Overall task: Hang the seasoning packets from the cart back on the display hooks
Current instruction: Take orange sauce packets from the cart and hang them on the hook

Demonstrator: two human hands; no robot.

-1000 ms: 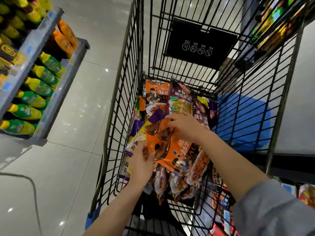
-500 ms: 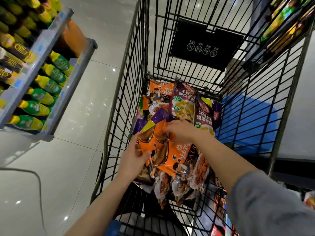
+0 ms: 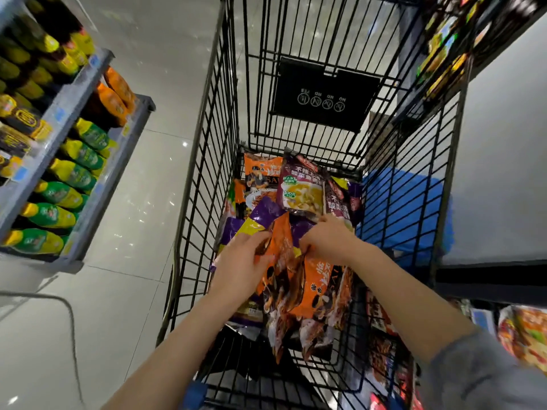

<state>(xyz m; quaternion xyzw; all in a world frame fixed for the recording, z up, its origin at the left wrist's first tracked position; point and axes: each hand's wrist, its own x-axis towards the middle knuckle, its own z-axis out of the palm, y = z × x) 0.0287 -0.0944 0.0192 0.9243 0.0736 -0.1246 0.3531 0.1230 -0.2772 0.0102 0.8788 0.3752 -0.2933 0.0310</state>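
Pale glossy floor tiles (image 3: 124, 202) run beneath the aisle. At far left we note a grey shelf (image 3: 88, 137) carrying rows of bottles (image 3: 74, 173) with green and yellow labels, laid neck outward; it plays no part in the current step.

Moving right, we reach the black wire cart (image 3: 204, 173). Its basket holds a loose pile of seasoning packets (image 3: 299, 190): orange, maroon and purple-and-yellow pouches, overlapping and partly stood against the far wall. A black placard (image 3: 324, 96) hangs on that wall. None of the packets is on a hook yet.

We have both hands down in the basket. Our left hand (image 3: 242, 261) grips the left edge of a bundle of orange packets (image 3: 296, 285), fingers (image 3: 260, 236) curled over the top and thumb apparently on the face. Our right hand (image 3: 325, 241) pinches the same bundle at its upper right corner, fingers bent round the edge. We judge that both hands are used because several limp pouches are gathered together and would fan apart under a single grip; the lower ends hang free below the hands.

Beyond the right cart wall, a blue object (image 3: 405, 208) lies on the floor. Further right, a display (image 3: 444, 54) of packaged goods is visible but blurred; we cannot make out the hooks.
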